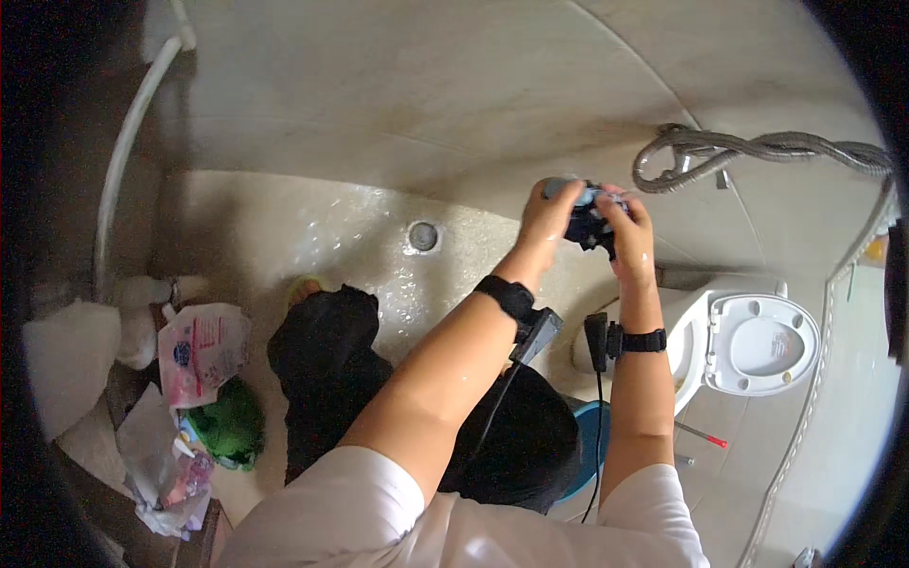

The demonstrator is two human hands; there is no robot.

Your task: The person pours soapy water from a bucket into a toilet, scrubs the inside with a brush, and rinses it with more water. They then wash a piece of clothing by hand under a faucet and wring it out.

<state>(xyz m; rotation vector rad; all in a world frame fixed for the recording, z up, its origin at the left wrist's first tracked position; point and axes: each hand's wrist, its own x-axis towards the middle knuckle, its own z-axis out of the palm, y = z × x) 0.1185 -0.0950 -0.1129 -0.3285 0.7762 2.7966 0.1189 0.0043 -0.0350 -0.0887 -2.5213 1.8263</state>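
Up ahead, near the wall, I hold a bunched dark cloth (pixel 589 229) with pale blue-grey patches between my hands. The fingers of my left hand (pixel 546 218) are closed round its left side, thumb on top. My right hand (pixel 632 237) grips the right side, its thumb pressing on the cloth. Folds hide its full shape, and I cannot tell what kind of garment it is. Water drops glisten on my right wrist. Both wrists carry black straps with small dark boxes.
A round floor drain (pixel 423 237) sits in the wet floor. A coiled metal shower hose (pixel 786 147) hangs on the wall by a tap. To the right stands a toilet (pixel 720 331). Beside my leg is a blue basin (pixel 595 440). Plastic packages (pixel 204 346) and a green bag (pixel 227 423) lie at left.
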